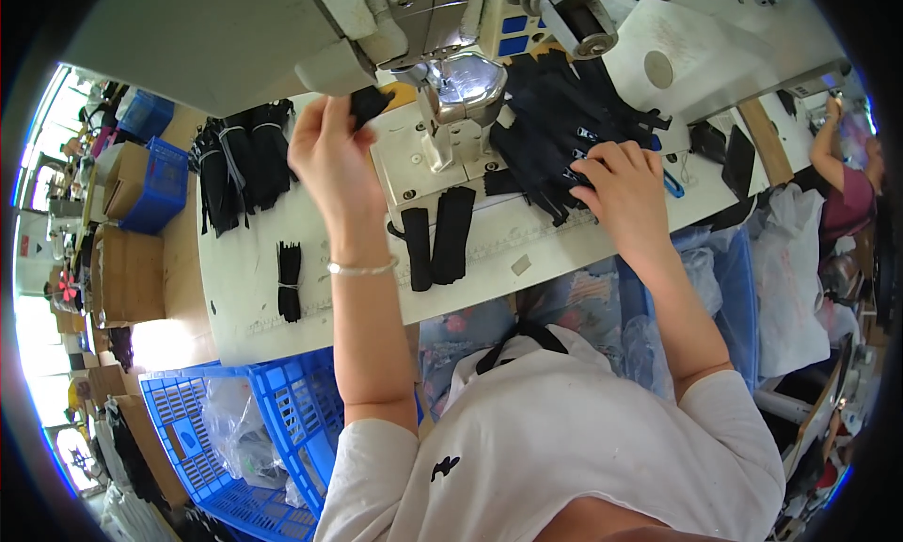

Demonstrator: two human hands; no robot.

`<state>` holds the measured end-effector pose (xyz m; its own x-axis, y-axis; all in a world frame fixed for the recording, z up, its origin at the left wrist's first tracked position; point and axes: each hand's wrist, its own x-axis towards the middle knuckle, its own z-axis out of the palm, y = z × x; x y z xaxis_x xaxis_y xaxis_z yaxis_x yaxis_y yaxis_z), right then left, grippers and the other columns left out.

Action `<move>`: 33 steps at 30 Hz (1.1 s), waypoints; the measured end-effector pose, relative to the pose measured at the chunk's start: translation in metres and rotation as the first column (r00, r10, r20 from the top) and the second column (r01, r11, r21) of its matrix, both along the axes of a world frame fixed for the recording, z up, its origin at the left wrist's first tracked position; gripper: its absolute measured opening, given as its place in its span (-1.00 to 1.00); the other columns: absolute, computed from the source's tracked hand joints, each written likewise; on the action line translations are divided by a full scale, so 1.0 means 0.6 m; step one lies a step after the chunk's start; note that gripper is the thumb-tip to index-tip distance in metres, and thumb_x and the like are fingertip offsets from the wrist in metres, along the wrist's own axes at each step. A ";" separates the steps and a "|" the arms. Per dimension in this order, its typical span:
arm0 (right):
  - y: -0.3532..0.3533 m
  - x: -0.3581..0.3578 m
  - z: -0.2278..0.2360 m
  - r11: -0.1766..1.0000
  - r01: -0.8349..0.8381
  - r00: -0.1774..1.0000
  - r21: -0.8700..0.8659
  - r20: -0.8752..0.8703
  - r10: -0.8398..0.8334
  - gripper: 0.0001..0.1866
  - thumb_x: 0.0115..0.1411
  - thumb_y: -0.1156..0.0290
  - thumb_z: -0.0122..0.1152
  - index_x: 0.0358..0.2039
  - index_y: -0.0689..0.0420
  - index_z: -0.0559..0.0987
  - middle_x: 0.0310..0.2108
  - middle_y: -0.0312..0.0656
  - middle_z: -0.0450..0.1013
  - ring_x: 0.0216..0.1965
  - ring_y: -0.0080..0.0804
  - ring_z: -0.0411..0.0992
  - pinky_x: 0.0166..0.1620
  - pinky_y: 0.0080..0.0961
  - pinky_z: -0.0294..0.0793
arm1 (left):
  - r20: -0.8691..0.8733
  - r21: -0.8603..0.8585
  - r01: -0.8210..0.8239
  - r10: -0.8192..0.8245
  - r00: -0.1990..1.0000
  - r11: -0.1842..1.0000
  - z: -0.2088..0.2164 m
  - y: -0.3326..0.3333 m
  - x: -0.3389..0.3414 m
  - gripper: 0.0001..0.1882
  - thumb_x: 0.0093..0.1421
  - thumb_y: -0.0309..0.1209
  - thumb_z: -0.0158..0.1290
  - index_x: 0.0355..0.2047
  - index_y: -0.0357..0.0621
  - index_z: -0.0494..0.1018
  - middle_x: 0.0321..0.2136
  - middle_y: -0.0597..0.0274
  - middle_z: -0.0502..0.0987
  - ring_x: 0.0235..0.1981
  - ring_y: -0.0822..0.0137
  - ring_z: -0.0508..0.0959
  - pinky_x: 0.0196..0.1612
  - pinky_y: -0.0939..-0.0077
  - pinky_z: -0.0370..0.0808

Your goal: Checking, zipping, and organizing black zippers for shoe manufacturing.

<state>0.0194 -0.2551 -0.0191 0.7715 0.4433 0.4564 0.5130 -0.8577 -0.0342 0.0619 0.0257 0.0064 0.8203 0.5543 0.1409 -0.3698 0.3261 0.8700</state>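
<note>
My left hand (329,151) is raised at the left of the sewing machine's needle area, its fingers pinched on a small black fabric piece (370,105). Part of that piece is hidden behind the fingers. On the right, my right hand (625,189) lies over a pile of black zippers (550,100), fingers bent and apart. Near its thumb and forefinger are silver zipper sliders (585,134). Between the hands stands the machine's presser foot (437,151) over a metal plate. Two folded black strips (452,236) lie in front of the plate.
Tied black zipper bundles (256,156) and a smaller tied bundle (290,280) lie on the white table (357,307) at left. Blue-handled thread snips (673,183) sit right of my right hand. Below the table edge is a blue crate (273,420); the machine head (216,34) hangs above.
</note>
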 end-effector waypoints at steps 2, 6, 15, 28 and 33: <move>0.003 0.013 -0.018 0.998 0.013 1.000 -0.062 -0.023 -0.014 -0.73 -0.13 0.39 0.36 -0.35 0.05 0.56 -0.30 -0.34 0.38 -0.18 -0.38 0.32 -0.11 -0.36 0.21 | -0.104 0.142 -0.026 0.041 0.994 0.990 -0.017 0.035 -0.043 -0.87 0.20 -0.43 0.11 -0.45 -0.21 0.51 -0.60 0.45 0.40 -0.56 0.64 0.32 -0.51 0.72 0.30; -0.004 0.036 -0.026 0.998 -0.038 0.999 -0.045 0.031 0.039 -0.75 -0.11 0.43 0.35 -0.38 0.04 0.50 -0.40 -0.33 0.38 -0.26 -0.38 0.34 -0.14 -0.39 0.22 | -0.348 0.336 -0.033 0.157 0.924 0.941 -0.090 0.061 -0.129 -0.77 0.17 -0.36 0.18 -0.52 -0.29 0.51 -0.64 0.54 0.32 -0.57 0.70 0.17 -0.52 0.77 0.07; 0.023 0.048 0.035 0.344 0.178 0.789 0.922 -0.343 0.511 -0.87 0.21 0.43 0.18 -0.30 0.20 0.47 -0.42 -0.30 0.50 -0.31 -0.62 0.46 -0.16 -0.67 0.38 | -0.096 0.994 0.033 0.661 0.744 0.108 -0.119 0.011 -0.162 -0.65 0.04 -0.27 0.23 -0.26 -0.22 0.44 -0.28 0.14 0.43 -0.08 0.09 0.31 0.01 0.21 0.20; 0.028 -0.153 -0.020 0.586 0.131 0.557 0.800 -0.548 0.624 -0.96 0.07 0.57 0.26 -0.43 0.25 0.60 -0.46 -0.23 0.53 -0.43 -0.59 0.45 -0.31 -0.62 0.41 | -0.500 0.176 0.465 -0.328 0.801 0.867 -0.096 -0.115 -0.191 -0.80 0.12 -0.44 0.20 -0.46 -0.36 0.48 -0.61 0.32 0.47 -0.57 0.66 0.26 -0.58 0.59 0.23; 0.008 -0.125 -0.038 0.618 0.229 0.530 0.752 -0.629 0.568 -0.91 0.10 0.57 0.24 -0.36 0.26 0.62 -0.44 -0.24 0.54 -0.41 -0.59 0.45 -0.30 -0.63 0.44 | -0.313 0.878 0.249 0.098 0.945 0.409 -0.079 -0.089 -0.182 -0.66 -0.05 -0.37 0.30 -0.37 -0.25 0.39 -0.57 0.20 0.31 -0.57 0.25 0.33 -0.47 0.40 0.32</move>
<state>-0.0556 -0.2502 -0.0417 0.8832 0.4649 -0.0619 0.0475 -0.2201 -0.9743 -0.0473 -0.0279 -0.0411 0.9428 0.1795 0.2808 -0.0817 -0.6924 0.7169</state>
